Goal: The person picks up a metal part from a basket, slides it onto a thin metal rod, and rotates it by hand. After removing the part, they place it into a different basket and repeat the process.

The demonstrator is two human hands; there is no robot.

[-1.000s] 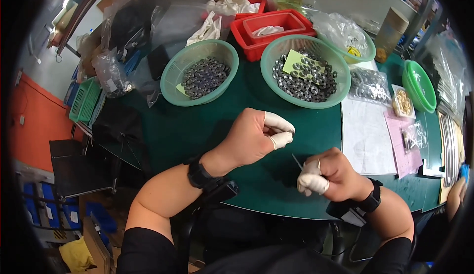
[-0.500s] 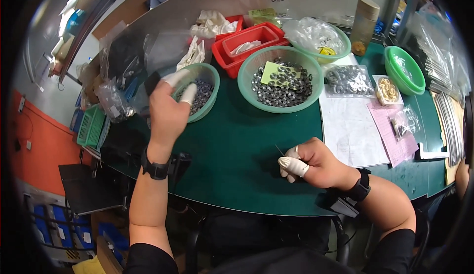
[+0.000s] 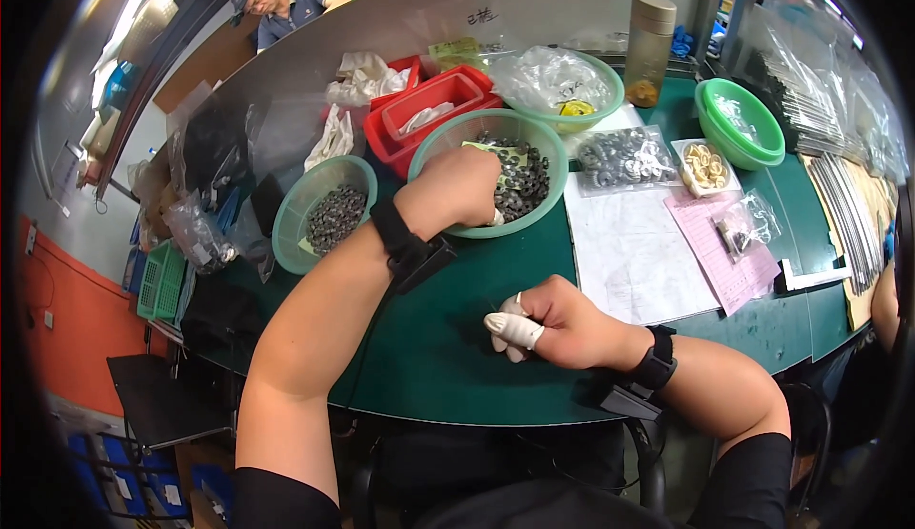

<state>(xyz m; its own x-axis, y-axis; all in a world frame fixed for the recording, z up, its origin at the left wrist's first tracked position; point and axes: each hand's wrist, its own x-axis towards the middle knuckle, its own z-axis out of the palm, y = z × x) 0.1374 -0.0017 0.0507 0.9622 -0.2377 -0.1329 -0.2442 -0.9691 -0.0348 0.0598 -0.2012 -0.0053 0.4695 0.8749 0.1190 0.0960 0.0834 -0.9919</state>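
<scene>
My left hand [image 3: 456, 186] reaches over the near left rim of the larger pale green bowl [image 3: 556, 197], which holds many small dark ring-shaped metal parts [image 3: 524, 200]. Its fingers are mostly hidden behind the hand, and one white finger cot shows at the bowl's near side. Above the table's front part, my right hand [image 3: 562, 324] is closed in a pinch, with white finger cots on thumb and fingers. Half a second ago a thin pointed metal tool stuck out of this pinch; now it hardly shows. A smaller green bowl [image 3: 286, 219] of similar parts stands left.
Behind the bowls are red trays [image 3: 419, 114], white gloves [image 3: 332, 138] and a bowl with plastic bags [image 3: 610, 100]. On the right lie a bag of metal rings [image 3: 624, 157], brass-coloured rings [image 3: 703, 167], papers [image 3: 634, 262] and green bowls [image 3: 739, 129]. A bottle [image 3: 648, 52] stands behind.
My left hand has moved right, from the smaller bowl to the larger one. My right hand stays pinched over the table. The whole view has shifted slightly.
</scene>
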